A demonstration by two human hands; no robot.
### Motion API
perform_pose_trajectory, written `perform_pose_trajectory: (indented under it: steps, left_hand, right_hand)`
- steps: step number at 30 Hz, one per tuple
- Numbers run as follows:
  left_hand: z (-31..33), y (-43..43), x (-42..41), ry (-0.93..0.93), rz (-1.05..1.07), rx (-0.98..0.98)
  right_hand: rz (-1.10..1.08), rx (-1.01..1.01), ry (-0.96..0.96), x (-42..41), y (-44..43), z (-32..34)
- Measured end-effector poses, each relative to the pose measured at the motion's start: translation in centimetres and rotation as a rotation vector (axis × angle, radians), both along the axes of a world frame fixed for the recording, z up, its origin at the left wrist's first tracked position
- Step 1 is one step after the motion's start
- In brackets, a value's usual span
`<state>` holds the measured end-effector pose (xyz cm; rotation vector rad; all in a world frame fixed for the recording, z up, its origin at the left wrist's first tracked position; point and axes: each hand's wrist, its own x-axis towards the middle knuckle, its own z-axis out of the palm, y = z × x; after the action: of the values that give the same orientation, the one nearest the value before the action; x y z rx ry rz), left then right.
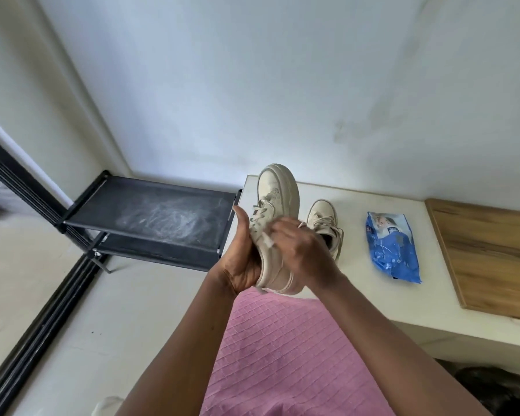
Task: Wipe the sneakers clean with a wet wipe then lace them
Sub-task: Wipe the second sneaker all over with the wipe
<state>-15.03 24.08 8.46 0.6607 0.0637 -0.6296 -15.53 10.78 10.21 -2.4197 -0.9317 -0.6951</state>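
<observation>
Blurred with motion at the right hand (300,250) and at the pale scrap (266,239) by its fingers; cannot tell whether wipe or lace, nor how the fingers lie. Hidden under that hand: the middle and heel top of the held sneaker (278,205). Hidden in the left hand (242,265): the sneaker's rear underside. Partly covered by the held sneaker and the right hand: the near side of the second sneaker (324,223) on the counter (357,298). Too small to read: the print on the wipes pack (392,247). Cut off at the right edge: the wooden board (493,259). Cut off at the bottom right corner: a dark thing (499,391), not identifiable. Cut at the bottom edge, left: a whitish shape (107,405), unclear.
</observation>
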Motion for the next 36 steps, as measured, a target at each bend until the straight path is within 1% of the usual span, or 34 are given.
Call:
perform_pose_trajectory:
  steps: [4, 6, 8, 9, 11, 13, 18, 20, 22, 24, 26, 28, 30, 34, 36]
  left_hand:
    - [1.5, -0.6, -1.6, -0.002, 0.049, 0.026]
    - [2.4, -0.4, -1.7, -0.012, 0.078, 0.065]
    - [3.1, 0.1, -1.4, -0.023, 0.085, 0.095]
    - [3.3, 0.5, -1.3, -0.019, 0.09, 0.094]
    - [3.5, 0.9, -1.1, -0.016, 0.099, 0.07]
    - [3.9, 0.8, -1.4, -0.008, 0.09, 0.039]
    - [4.9, 0.0, -2.6, 0.044, 0.111, -0.037]
    - [5.3, 0.0, -2.6, 0.06, 0.138, -0.054]
    - [5.8, 0.3, -2.3, 0.079, 0.161, -0.055]
    - [6.1, 0.5, -2.0, 0.113, 0.149, -0.071]
    - [5.9, 0.7, -1.8, 0.131, 0.163, -0.041]
    - [6.0, 0.7, -1.7, 0.108, 0.152, -0.044]
    - [6.5, 0.2, -2.0, 0.087, 0.174, -0.034]
    - [7.6, -0.5, -2.4, 0.055, 0.159, -0.012]
    - [7.6, -0.3, -2.2, 0.043, 0.177, -0.007]
  right_hand:
    - [-0.199, 0.012, -0.066, 0.2, 0.4, 2.8]
    - [-0.237, 0.081, -0.061, -1.3, 1.6, 3.1]
    - [-0.18, 0.14, -0.071, -3.5, 2.6, 2.5]
    - [-0.121, 0.136, -0.092, -4.5, 2.9, 2.2]
    - [-0.027, 0.072, -0.162, -5.6, 2.9, 2.2]
    - [-0.021, 0.004, -0.22, -4.7, 2.4, 3.0]
    - [-0.269, -0.05, -0.303, -1.0, 1.7, 6.1]
    - [-0.3, -0.022, -0.31, -1.4, 2.7, 6.2]
    - [-0.254, 0.02, -0.289, -2.4, 3.7, 5.6]
    - [-0.161, 0.028, -0.261, -3.5, 3.9, 4.7]
    - [-0.062, -0.026, -0.268, -4.4, 3.6, 4.3]
    - [-0.043, -0.129, -0.322, -3.8, 3.0, 4.7]
    - [-0.108, -0.185, -0.356, -2.1, 2.3, 5.9]
    - [-0.341, -0.139, -0.348, 0.3, 2.0, 7.8]
    - [-0.35, -0.122, -0.329, -0.2, 2.8, 7.5]
